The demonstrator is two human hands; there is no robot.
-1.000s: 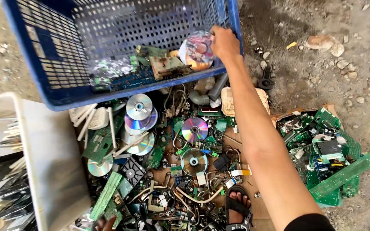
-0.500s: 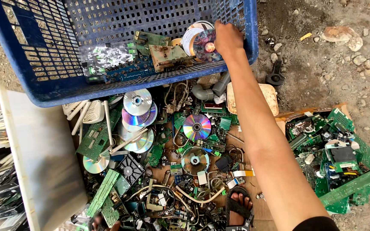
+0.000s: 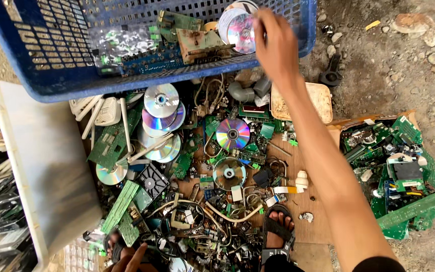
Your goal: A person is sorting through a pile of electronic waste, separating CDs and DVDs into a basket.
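Above, at the upper centre of the frame, the right hand [image 3: 277,43] reached into the tilted blue crate [image 3: 51,75], fingers loose beside shiny discs [image 3: 238,30], gripping nothing visible. At the bottom edge, the left hand [image 3: 129,259] showed only fingertips over circuit-board scrap [image 3: 197,201]; its grip could not be told

Outdoor e-waste sorting spot: circuit boards [image 3: 401,171], discs [image 3: 161,99], dirt ground [image 3: 393,75].

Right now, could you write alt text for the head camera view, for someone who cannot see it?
A right hand reaches to shiny discs inside a tilted blue plastic crate. Below lie more discs, green circuit boards and cables on the ground; the left hand shows at the bottom edge.
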